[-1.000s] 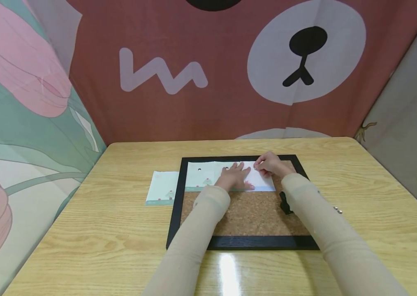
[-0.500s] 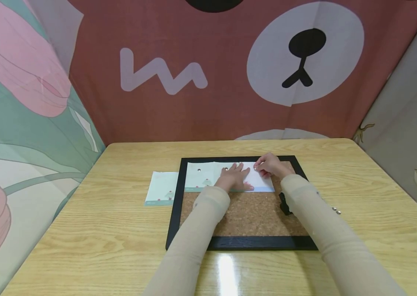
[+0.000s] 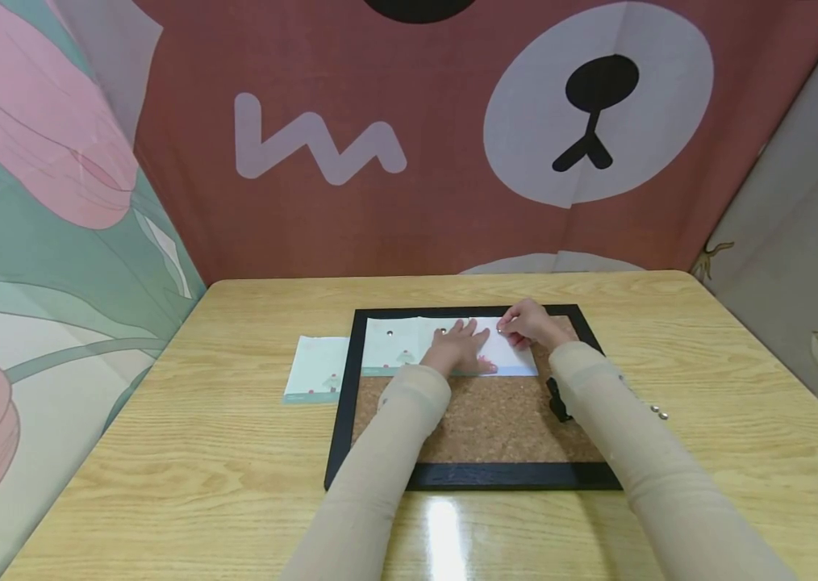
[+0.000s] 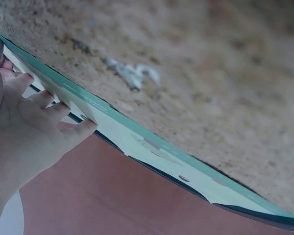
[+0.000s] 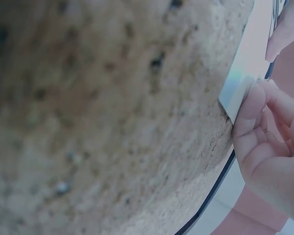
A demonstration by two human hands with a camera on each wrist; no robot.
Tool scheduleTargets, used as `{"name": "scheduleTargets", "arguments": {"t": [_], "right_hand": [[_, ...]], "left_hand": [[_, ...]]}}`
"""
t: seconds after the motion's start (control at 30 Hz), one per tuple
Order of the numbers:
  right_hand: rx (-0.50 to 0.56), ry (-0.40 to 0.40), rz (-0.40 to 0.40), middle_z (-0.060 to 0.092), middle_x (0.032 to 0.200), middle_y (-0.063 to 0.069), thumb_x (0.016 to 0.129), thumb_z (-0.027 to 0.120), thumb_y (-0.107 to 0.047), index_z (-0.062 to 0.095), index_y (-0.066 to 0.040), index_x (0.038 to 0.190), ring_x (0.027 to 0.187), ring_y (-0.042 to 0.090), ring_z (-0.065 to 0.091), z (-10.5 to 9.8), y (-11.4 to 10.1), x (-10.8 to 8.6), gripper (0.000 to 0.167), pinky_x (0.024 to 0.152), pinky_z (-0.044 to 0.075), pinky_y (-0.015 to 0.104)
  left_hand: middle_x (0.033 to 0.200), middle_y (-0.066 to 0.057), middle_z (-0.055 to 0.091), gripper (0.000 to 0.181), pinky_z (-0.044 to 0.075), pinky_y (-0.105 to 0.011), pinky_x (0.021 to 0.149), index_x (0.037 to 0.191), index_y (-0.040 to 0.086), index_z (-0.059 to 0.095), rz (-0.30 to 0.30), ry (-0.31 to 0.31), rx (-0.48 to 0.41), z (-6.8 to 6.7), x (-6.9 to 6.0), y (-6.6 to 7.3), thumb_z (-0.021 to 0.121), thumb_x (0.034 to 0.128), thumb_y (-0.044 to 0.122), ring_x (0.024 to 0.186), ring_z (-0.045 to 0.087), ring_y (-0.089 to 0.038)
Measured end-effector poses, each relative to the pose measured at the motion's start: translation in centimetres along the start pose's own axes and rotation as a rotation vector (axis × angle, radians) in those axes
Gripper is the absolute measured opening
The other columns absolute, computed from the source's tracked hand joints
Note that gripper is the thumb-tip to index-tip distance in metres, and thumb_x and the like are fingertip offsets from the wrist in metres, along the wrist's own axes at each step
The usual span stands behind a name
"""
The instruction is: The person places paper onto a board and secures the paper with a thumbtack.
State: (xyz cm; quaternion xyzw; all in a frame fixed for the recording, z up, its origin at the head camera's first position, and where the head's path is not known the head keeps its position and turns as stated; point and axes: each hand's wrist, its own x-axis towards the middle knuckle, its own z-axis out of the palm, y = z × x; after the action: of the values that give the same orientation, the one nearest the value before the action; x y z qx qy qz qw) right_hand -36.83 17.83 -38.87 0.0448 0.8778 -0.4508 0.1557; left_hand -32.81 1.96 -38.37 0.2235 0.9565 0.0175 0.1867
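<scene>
A cork board [image 3: 482,420] with a black frame lies on the table. Printed paper sheets stand in a row along its upper part: the left sheet [image 3: 378,349] carries a silver thumbtack [image 3: 390,332], the right sheet [image 3: 518,361] reaches under both hands. My left hand [image 3: 455,351] rests with spread fingers on the sheets, partly hiding the middle one. At the upper part of the right sheet, my right hand [image 3: 531,324] pinches a small silver thumbtack [image 3: 500,329] between thumb and forefinger. In the right wrist view those fingertips [image 5: 257,93] meet the paper; the tack's point is hidden.
Another printed sheet [image 3: 315,365] lies on the table left of the board, against its frame. Loose silver thumbtacks [image 3: 659,412] lie right of the board, near the right sleeve. Patterned cloth [image 3: 351,226] hangs behind the table [image 3: 198,428].
Hardly anything differs. Both hands keep their places on the right-hand sheet, and the silver thumbtack now shows a little more clearly at the right fingertips than one second ago.
</scene>
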Motion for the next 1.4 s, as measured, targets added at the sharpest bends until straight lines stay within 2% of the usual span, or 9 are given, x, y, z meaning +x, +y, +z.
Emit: {"name": "scheduleTargets", "arguments": {"t": [0.67,1.17,1.4], "right_hand": [[-0.023,0.015,0.023,0.056,0.058,0.006,0.086,0.057,-0.003,0.060,0.007,0.090,0.048,0.013,0.053,0.09,-0.40,-0.33,0.011,0.048,0.048,0.027],[-0.016,0.059,0.007,0.055,0.053,0.006,0.085,0.060,-0.003,0.062,0.005,0.082,0.044,0.013,0.053,0.48,-0.08,0.21,0.009,0.044,0.047,0.027],[-0.030,0.061,0.019,0.055,0.054,0.006,0.084,0.060,-0.003,0.060,0.006,0.085,0.044,0.013,0.052,0.40,0.05,0.48,0.009,0.044,0.048,0.028]], "left_hand": [[0.149,0.001,0.004,0.070,0.006,-0.047,0.105,0.144,0.027,0.015,0.007,0.004,-0.012,0.16,0.25,-0.06,0.042,0.0859,0.056,0.135,0.000,-0.019],[0.149,0.001,0.004,0.071,0.006,-0.047,0.105,0.144,0.028,0.014,0.003,0.002,-0.013,0.30,0.63,-0.32,0.042,0.0859,0.057,0.135,0.000,-0.019],[0.149,0.001,0.004,0.071,0.005,-0.047,0.105,0.144,0.027,0.014,0.007,0.003,-0.028,0.23,0.40,-0.23,0.043,0.0858,0.056,0.135,-0.001,-0.019]]}}
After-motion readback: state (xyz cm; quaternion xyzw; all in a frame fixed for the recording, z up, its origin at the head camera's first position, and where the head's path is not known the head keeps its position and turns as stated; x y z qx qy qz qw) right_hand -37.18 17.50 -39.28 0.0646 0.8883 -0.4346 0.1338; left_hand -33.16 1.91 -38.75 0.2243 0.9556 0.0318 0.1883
